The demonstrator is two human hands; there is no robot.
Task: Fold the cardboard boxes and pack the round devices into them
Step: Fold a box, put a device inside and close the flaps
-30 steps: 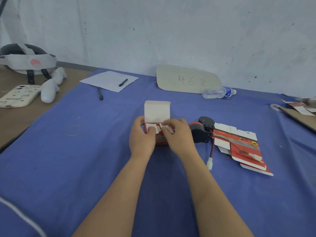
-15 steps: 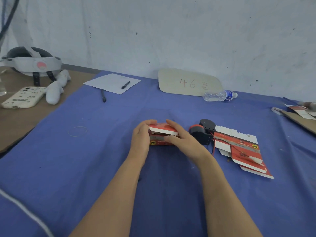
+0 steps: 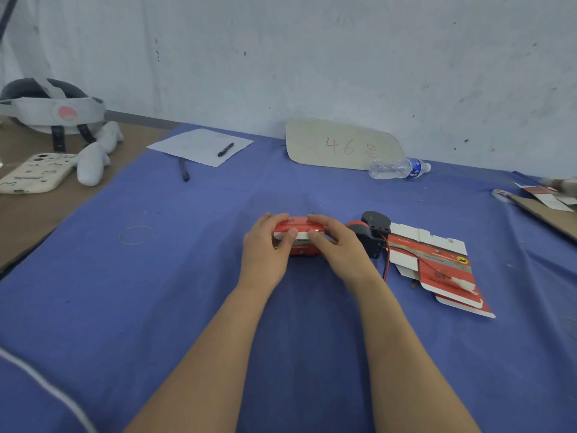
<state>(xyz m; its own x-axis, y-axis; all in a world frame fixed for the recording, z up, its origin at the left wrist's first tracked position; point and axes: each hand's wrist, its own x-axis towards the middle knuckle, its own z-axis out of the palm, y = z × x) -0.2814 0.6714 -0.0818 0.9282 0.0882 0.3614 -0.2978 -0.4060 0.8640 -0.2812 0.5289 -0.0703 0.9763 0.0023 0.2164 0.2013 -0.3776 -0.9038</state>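
Observation:
A small red and white cardboard box [image 3: 299, 233] lies on the blue cloth at the centre, its lid folded down. My left hand [image 3: 265, 251] grips the box's left end, thumb on the white front flap. My right hand [image 3: 338, 248] grips its right end, thumb pressing the same flap. Just right of the box sits a round black and red device [image 3: 371, 232] with red and black wires running to a white plug [image 3: 465, 285]. The wires lie across a flat unfolded red box blank [image 3: 437, 267].
A rubber band [image 3: 136, 235] lies to the left. At the back are a paper sheet [image 3: 199, 146] with a pen, a second pen [image 3: 184, 169], a cardboard sign [image 3: 343, 145] and a water bottle [image 3: 398, 167]. A phone [image 3: 34, 176] and headset [image 3: 50, 110] sit far left; cardboard pieces [image 3: 549, 204] far right.
The box's white lid, upright a second ago, has been folded down over the box. Both hands have shifted from the inner flaps to the box's ends, thumbs on the front flap.

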